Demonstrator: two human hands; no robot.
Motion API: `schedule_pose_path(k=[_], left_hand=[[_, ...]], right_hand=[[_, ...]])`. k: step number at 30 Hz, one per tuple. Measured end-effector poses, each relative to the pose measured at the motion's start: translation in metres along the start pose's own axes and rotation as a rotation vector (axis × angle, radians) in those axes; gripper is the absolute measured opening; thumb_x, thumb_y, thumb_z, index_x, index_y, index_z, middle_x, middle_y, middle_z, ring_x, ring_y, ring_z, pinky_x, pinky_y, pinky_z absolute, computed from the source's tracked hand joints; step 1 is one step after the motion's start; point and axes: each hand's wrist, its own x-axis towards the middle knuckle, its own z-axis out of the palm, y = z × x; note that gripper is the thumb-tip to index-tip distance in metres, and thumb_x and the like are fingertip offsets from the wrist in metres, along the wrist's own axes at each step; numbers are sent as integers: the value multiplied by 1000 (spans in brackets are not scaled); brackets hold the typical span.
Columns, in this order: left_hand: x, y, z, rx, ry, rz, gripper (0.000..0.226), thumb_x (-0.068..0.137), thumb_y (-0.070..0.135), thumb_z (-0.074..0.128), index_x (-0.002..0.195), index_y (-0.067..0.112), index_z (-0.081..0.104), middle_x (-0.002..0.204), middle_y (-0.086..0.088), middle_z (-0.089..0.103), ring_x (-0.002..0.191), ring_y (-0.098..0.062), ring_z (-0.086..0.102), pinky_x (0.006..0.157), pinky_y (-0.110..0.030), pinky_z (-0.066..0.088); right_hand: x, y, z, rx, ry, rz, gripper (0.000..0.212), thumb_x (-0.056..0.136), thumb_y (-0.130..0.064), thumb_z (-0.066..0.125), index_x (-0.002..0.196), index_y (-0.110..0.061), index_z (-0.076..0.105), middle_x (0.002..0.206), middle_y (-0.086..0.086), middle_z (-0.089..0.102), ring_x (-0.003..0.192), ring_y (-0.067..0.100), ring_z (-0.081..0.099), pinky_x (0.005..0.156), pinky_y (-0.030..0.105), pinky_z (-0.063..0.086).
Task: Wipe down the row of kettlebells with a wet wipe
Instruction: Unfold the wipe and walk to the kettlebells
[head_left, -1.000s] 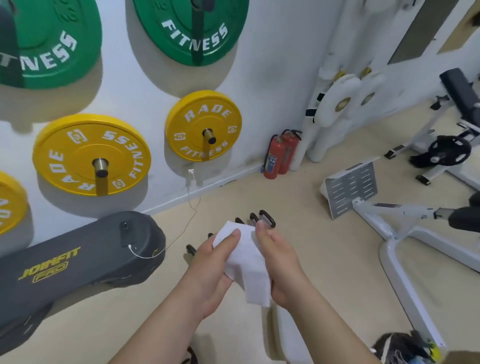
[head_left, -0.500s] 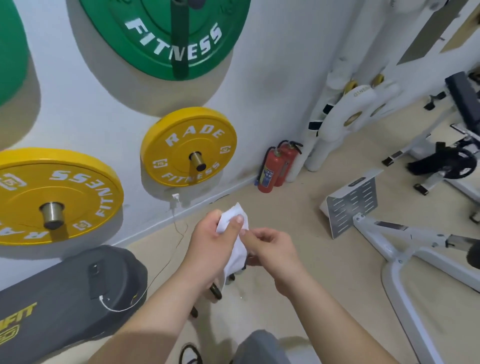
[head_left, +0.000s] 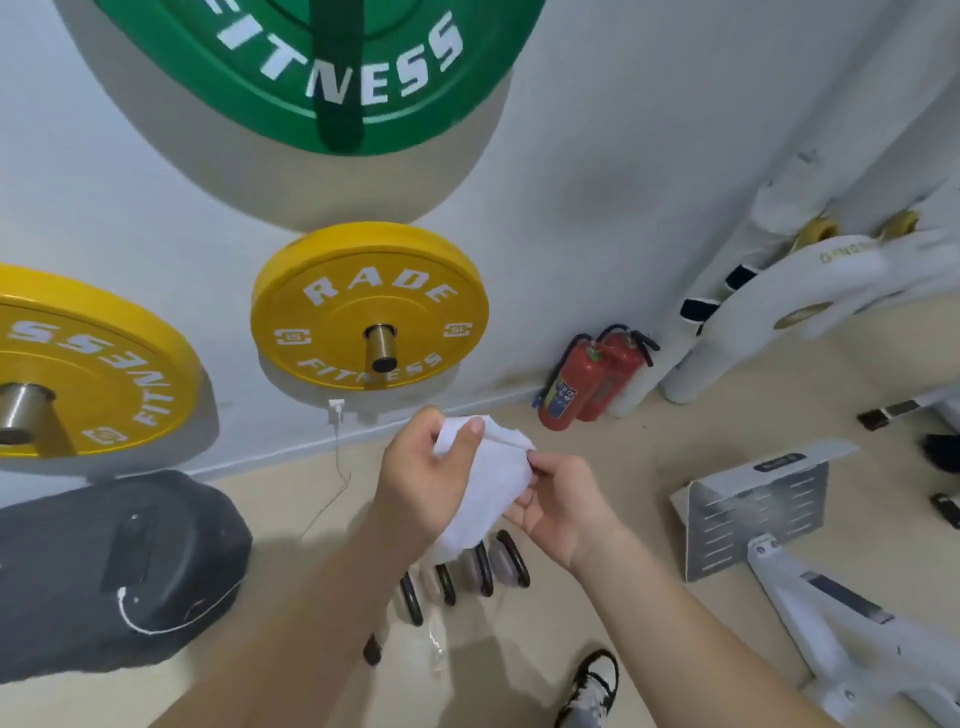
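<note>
A black machine lies at the left on the floor, under yellow and green plates pegged to a white wall. At centre, a person's left hand pinches the top of a white wipe between thumb and fingers. The sheet hangs limp over the dark handles of the kettlebells, which stand in a row on the floor below it. Whether it touches them cannot be told. The right hand pinches the wipe's right edge, drawing it open.

The wipe looks light, soft and damp, likely to fold on itself, so it would best be bunched flat against the palm. The kettlebells are probably heavy and rigid, and their looped handles are the natural place to steady them.

Further right, two red extinguishers stand at the skirting, and a white slotted footplate sits on the smooth beige floor. A shoe shows at the bottom edge.
</note>
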Motion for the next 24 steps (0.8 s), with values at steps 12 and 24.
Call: schedule_pose_path(k=[12,24], left_hand=[[68,-233,215,-163,130,-472,55,94,53,59,87,1,43,73,-10,50,62,-19,50,58,-28,46],[125,-494,330,-267,122,-310,18,103,43,51,96,29,61,94,4,68,85,-15,67,69,-28,50]], right_hand=[[279,90,-169,-469,10,20,53,101,-54,60,109,-4,76,101,9,82,95,26,79,83,38,61],[517,255,-236,-67,63,126,65,99,-67,51,129,-12,69,119,13,78,109,39,75,106,53,53]])
